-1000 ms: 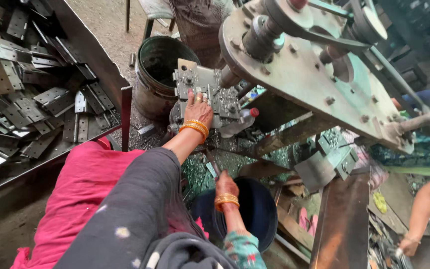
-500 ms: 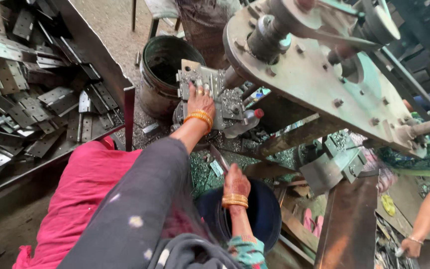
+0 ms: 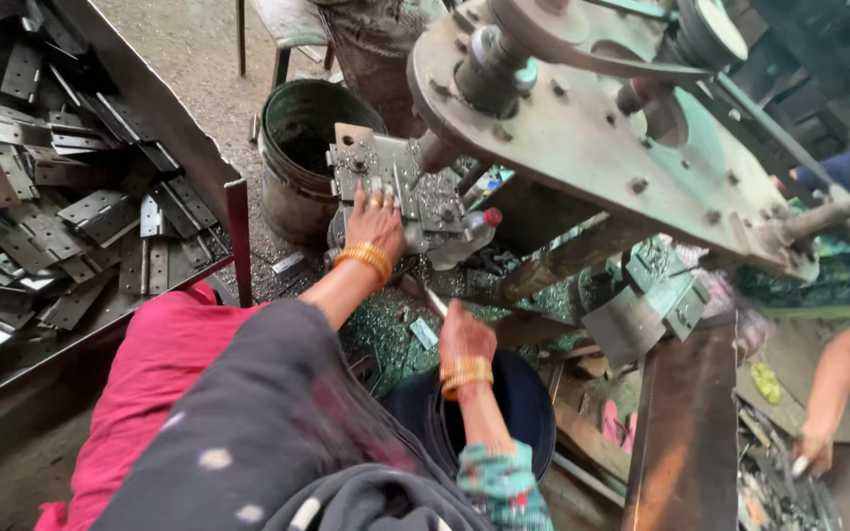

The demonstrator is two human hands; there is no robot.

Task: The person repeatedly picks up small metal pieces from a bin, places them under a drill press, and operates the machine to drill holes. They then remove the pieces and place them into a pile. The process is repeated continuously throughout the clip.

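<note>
Pressing my left hand flat, fingers spread, on the press die plate beside the dark bucket, I cannot tell what my curled right hand grips over the dark tub.

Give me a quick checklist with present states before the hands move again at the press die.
1. Left hand placement: lying on the die block under the press, fingers in the work zone; not ok.
2. Right hand placement: low over the dark tub, apart from the die; ok.
3. Right hand's load: whether it holds a piece; cannot tell.
4. Piece seated on the die block: hidden by the left hand; cannot tell.
5. Other person's hand: off at the far right bench, away from the die; ok.
6. Hinge plates supply: heaped in the tray on the left; ok.
</note>
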